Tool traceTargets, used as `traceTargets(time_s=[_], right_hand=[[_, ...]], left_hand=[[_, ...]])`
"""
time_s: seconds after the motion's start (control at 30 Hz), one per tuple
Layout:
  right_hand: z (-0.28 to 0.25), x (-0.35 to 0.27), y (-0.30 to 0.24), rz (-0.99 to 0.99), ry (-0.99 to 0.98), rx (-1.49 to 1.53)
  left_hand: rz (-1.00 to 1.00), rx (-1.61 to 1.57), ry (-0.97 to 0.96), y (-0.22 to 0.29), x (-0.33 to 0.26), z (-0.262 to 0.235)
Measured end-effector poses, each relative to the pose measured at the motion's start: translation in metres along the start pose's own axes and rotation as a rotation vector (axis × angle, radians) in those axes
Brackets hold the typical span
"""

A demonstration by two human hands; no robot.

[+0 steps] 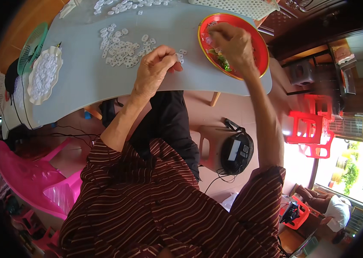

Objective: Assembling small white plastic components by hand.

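Observation:
My left hand is above the grey table, thumb and fingertips pinched together. Whatever lies between them is too small to make out. Beside its fingertips are a few small white oval pieces with holes. A larger loose pile of the same white pieces spreads to its left. Over the red round tray with a yellow rim is my right hand, slightly blurred, its fingers curled into a pinch. What it holds, if anything, cannot be seen. Clear and green bits lie in that tray, partly covered by the hand.
At the left table end stand a scalloped white dish heaped with white pieces and a green basket. A white perforated basket sits at the far edge. Below are a pink chair, a stool with a black bag and red stools.

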State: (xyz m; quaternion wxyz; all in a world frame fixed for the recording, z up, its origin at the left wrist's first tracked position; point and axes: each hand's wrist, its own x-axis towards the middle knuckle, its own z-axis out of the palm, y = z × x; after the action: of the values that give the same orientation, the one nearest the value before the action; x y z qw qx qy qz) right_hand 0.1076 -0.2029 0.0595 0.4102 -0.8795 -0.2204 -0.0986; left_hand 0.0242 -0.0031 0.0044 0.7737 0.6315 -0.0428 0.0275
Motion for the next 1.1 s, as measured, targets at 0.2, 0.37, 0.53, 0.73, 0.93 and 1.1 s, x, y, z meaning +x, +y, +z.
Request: traceTargets(time_s=[0.2,0.37,0.53,0.73,0.93,1.1], right_hand=[[-0.009,0.024,0.039,-0.089,-0.18,-0.252],[-0.004,0.034,0.036,-0.115,-0.246,-0.361],[-0.014,0.038,0.05,-0.103,-0.222,-0.306],[-0.002,0.04,0.038,-0.139,-0.255,-0.346],[0.011,0.045,0.045,-0.174,-0.226,-0.659],[-0.016,0.039,0.042,0.106,-0.214,-0.24]], left_hand=[[0.036,0.06,0.013,-0.001,-0.003,0.001],[0.05,0.125,0.0,0.001,-0.005,0.0],[0.051,0.134,-0.018,0.003,-0.007,0.003],[0.063,0.126,-0.014,0.003,-0.008,0.002],[0.068,0.112,-0.035,0.001,-0.008,0.003],[0.077,0.115,-0.036,0.0,-0.008,0.002]])
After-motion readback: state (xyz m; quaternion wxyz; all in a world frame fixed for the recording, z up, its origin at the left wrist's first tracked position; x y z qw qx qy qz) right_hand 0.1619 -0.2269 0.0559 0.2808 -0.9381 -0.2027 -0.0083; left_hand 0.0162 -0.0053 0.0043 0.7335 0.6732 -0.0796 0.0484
